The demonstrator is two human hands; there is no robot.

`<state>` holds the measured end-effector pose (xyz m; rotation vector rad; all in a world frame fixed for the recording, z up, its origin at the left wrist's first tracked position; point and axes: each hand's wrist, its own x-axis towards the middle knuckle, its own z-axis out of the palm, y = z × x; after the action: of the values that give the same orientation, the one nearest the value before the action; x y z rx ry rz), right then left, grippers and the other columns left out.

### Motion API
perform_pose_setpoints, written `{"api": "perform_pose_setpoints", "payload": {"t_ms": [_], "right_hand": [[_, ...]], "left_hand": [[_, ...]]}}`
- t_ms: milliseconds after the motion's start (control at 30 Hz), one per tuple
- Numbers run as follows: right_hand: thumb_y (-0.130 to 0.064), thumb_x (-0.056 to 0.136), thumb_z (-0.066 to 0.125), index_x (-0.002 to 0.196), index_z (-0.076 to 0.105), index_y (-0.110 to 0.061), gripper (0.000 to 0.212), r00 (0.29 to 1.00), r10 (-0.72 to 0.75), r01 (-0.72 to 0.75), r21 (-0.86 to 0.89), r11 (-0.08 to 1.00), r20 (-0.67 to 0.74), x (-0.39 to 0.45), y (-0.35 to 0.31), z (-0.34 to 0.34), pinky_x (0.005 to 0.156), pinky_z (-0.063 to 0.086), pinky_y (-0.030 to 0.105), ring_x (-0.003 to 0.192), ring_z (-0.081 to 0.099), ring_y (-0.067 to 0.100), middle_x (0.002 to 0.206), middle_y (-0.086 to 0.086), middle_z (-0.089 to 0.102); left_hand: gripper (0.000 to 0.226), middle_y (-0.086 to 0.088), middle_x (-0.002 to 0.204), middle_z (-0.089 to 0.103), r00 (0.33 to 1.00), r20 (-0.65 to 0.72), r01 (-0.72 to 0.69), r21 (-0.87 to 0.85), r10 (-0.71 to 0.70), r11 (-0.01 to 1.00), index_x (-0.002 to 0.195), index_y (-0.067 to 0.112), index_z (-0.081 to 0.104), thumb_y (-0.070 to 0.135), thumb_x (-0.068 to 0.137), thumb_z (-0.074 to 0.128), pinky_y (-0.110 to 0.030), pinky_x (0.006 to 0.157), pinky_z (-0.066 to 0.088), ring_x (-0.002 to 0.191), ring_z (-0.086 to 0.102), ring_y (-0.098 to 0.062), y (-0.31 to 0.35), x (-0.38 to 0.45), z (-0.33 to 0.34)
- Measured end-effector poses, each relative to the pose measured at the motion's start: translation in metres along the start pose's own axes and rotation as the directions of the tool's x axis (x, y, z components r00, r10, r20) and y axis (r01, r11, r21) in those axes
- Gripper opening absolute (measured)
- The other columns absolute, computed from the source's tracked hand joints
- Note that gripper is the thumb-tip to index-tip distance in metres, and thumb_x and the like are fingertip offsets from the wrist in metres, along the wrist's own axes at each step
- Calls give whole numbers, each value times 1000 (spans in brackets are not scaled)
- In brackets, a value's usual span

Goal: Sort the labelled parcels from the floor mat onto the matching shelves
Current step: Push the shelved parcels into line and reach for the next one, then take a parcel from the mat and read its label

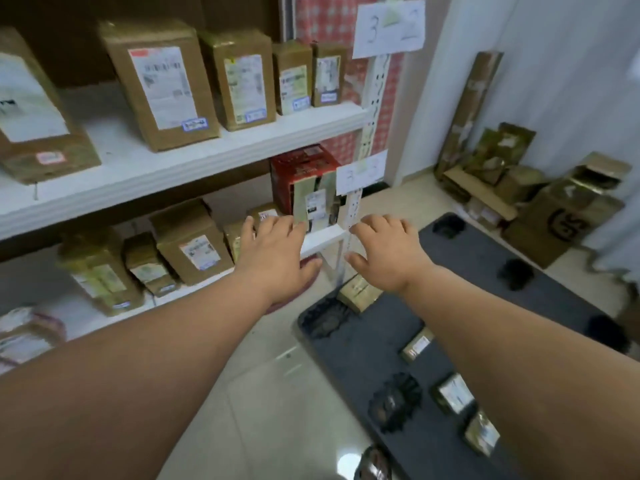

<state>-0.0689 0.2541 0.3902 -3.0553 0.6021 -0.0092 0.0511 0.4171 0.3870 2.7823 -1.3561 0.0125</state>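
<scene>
Both grips are spread and empty: left hand (277,251) at the lower shelf (325,239), right hand (388,251) beside it. Parcels (453,393) on the mat (398,344) are small taped cartons, probably light and stiff; grasp across opposite sides. Tiled floor (277,393); carton pile (540,216) at the wall.

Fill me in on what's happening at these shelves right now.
A person is sorting labelled parcels onto a white shelving unit. Both hands are empty and in no grip: the left hand reaches toward the right end of the lower shelf, by a red box, and the right hand is spread beside the shelf post. Several small parcels lie on the dark floor mat, not yet shelved. Paper number signs hang on the post.
</scene>
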Motion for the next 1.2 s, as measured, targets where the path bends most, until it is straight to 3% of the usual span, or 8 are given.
{"api": "perform_pose_setpoints", "payload": {"t_ms": [300, 600, 833, 1067, 1200], "right_hand": [[-51, 98, 43, 143, 40, -27, 51, 971, 177, -186, 38, 982, 161, -47, 133, 53, 114, 19, 47, 137, 30, 28, 147, 0, 38], [-47, 98, 43, 135, 45, -21, 45, 869, 314, -367, 71, 928, 384, -76, 242, 136, 112, 23, 48, 134, 31, 30, 142, 3, 39], [-42, 97, 45, 138, 45, -23, 45, 810, 303, -401, 97, 911, 502, -61, 261, 201, 110, 25, 47, 133, 32, 30, 143, 4, 39], [-40, 95, 50, 128, 49, -20, 38, 792, 307, -432, 128, 893, 528, 13, 258, 258, 108, 26, 46, 128, 35, 30, 135, 4, 42], [-40, 95, 50, 134, 46, -22, 43, 751, 344, -499, 143, 855, 564, 58, 254, 296, 108, 27, 46, 127, 34, 30, 134, 4, 41]], "left_hand": [[69, 0, 154, 30, 983, 165, -83, -19, 85, 996, 151, 27, 26, 64, 94, 36, -53, 119, 6, 143, 22, -25, 114, 53, 62], [72, 0, 156, 29, 929, 348, -118, -41, 125, 992, 152, 26, 25, 65, 93, 38, -55, 120, 9, 144, 24, -25, 204, 97, 155], [76, -1, 161, 19, 858, 508, -90, -4, 79, 996, 157, 25, 15, 64, 95, 36, -52, 120, 9, 148, 16, -26, 204, 122, 215], [76, -1, 162, 18, 802, 595, -79, 15, 54, 997, 157, 24, 14, 61, 96, 40, -50, 120, 12, 148, 16, -25, 170, 180, 284], [76, -2, 162, 19, 771, 632, -96, -12, 81, 995, 157, 23, 15, 60, 95, 41, -47, 120, 16, 147, 18, -26, 148, 228, 324]]}}
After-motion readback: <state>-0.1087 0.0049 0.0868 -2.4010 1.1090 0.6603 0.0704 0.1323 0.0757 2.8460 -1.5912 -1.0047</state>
